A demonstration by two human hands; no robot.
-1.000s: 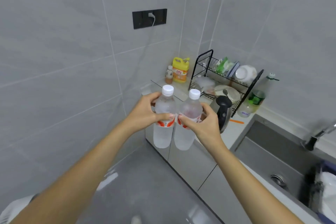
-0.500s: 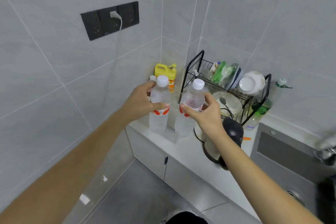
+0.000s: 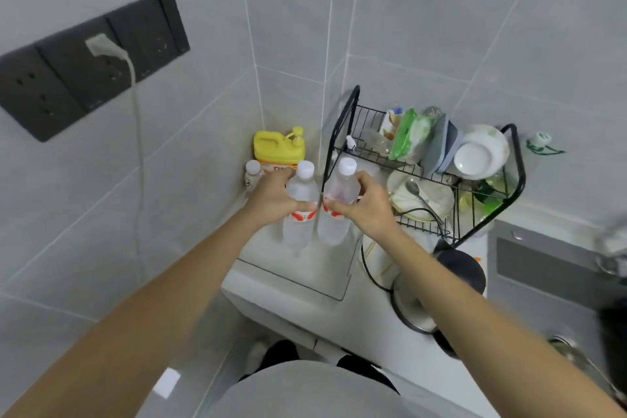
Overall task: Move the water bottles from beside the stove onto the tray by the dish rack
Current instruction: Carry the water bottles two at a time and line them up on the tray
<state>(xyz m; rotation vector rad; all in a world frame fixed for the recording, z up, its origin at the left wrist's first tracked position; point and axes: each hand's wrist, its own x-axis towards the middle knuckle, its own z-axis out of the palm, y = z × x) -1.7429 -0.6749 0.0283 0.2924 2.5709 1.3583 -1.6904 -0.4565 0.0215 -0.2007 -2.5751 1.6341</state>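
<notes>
The left hand [image 3: 271, 197] is gripping the left water bottle [image 3: 300, 210] around its upper body, fingers curled round the far side and the thumb lying across the near side just above the red-and-white label. The right hand [image 3: 368, 205] is holding the right water bottle [image 3: 337, 204] the same way, thumb pressing the near side at the label and the fingers wrapping behind. Both bottles are standing nearly upright, white caps at twelve o'clock from the hands, and are sitting just beside each other over the pale tray [image 3: 305, 278] at the corner of the counter; whether their bases are touching the tray cannot be told. The black wire dish rack [image 3: 441, 159] is standing at three o'clock from the bottles, its near upright bar crossing between them. At eleven o'clock from the left hand, a yellow detergent jug [image 3: 276, 148] and a small white-capped bottle [image 3: 252, 173] are standing in the corner. A kettle [image 3: 437, 285] is sitting at five o'clock from the right hand.
</notes>
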